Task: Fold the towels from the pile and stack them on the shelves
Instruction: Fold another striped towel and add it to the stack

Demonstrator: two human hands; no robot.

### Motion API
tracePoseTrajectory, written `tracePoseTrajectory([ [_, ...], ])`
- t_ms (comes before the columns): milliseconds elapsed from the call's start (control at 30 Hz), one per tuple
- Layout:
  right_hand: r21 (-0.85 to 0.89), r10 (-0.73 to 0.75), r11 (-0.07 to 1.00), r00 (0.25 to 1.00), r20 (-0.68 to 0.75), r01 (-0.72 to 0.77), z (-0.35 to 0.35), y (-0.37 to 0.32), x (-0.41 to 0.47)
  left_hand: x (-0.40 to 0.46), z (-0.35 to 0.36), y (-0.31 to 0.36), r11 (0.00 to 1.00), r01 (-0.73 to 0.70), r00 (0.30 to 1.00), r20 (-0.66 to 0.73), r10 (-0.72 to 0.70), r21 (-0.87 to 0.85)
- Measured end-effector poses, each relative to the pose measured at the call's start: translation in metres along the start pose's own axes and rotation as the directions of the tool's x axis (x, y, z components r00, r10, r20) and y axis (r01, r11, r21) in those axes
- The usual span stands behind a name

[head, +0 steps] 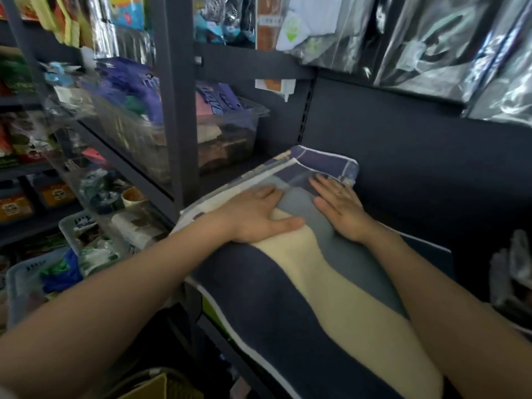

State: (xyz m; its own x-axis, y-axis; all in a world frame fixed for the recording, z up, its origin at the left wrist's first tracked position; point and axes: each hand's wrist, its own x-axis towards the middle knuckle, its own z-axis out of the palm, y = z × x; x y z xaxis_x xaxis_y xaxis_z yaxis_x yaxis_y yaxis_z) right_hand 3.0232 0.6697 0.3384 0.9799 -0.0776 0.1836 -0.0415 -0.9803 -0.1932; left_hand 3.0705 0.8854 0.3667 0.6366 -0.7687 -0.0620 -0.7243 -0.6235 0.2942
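A towel (290, 286) with navy, cream and grey-blue bands lies spread along the dark shelf (417, 174), its near end hanging over the front edge. Its far end rests on a folded checked navy-and-white towel (325, 158). My left hand (256, 218) lies flat, palm down, on the cream and grey bands. My right hand (339, 207) is also flat on the grey band, a little to the right, fingers spread. Neither hand grips the cloth.
A grey upright post (175, 110) stands left of the shelf. Clear plastic bins (227, 133) of goods fill the left shelves. Plastic-wrapped items (449, 38) hang above the shelf. White baskets (74, 226) sit lower left, a cardboard box (149, 387) below.
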Motion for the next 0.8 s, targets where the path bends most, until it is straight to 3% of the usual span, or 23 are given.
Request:
tracePoseTrajectory([
  [100, -0.003, 0.122, 0.993, 0.993, 0.006, -0.122, 0.002, 0.029, -0.017, -0.005, 0.0, -0.001, 1.0, 0.013, 1.0, -0.01, -0.013, 0.008],
  [233, -0.251, 0.393, 0.902, 0.909, 0.138, -0.351, -0.017, 0.065, -0.04, -0.008, -0.002, 0.003, 0.998, 0.049, 0.999, 0.014, -0.05, 0.037],
  [333, -0.249, 0.426, 0.88, 0.903, 0.044, -0.404, -0.047, 0.064, -0.062, -0.006, -0.008, 0.016, 0.995, 0.03, 0.996, -0.081, -0.023, 0.093],
  [400, -0.118, 0.368, 0.921, 0.929, -0.045, -0.371, -0.059, 0.04, -0.079, -0.011, -0.001, 0.035, 0.963, -0.169, 0.958, -0.194, 0.21, 0.208],
  [467, -0.021, 0.252, 0.967, 0.967, -0.033, -0.253, -0.056, 0.007, -0.097, -0.02, 0.013, 0.061, 0.829, -0.463, 0.81, -0.231, 0.539, 0.313],
  [533, -0.033, 0.123, 0.992, 0.99, 0.064, -0.121, -0.039, -0.02, -0.117, -0.03, 0.034, 0.083, 0.685, -0.61, 0.674, -0.193, 0.713, 0.399],
  [600, -0.072, 0.126, 0.991, 0.981, 0.145, -0.117, -0.022, -0.029, -0.135, -0.044, 0.051, 0.096, 0.703, -0.597, 0.758, -0.014, 0.652, 0.388],
  [667, -0.1, 0.227, 0.973, 0.953, 0.202, -0.21, -0.017, -0.021, -0.149, -0.049, 0.064, 0.091, 0.787, -0.472, 0.876, 0.113, 0.468, 0.398],
  [800, -0.24, 0.441, 0.889, 0.871, 0.215, -0.391, -0.026, 0.012, -0.16, -0.052, 0.068, 0.085, 0.841, -0.396, 0.918, 0.144, 0.369, 0.369],
])
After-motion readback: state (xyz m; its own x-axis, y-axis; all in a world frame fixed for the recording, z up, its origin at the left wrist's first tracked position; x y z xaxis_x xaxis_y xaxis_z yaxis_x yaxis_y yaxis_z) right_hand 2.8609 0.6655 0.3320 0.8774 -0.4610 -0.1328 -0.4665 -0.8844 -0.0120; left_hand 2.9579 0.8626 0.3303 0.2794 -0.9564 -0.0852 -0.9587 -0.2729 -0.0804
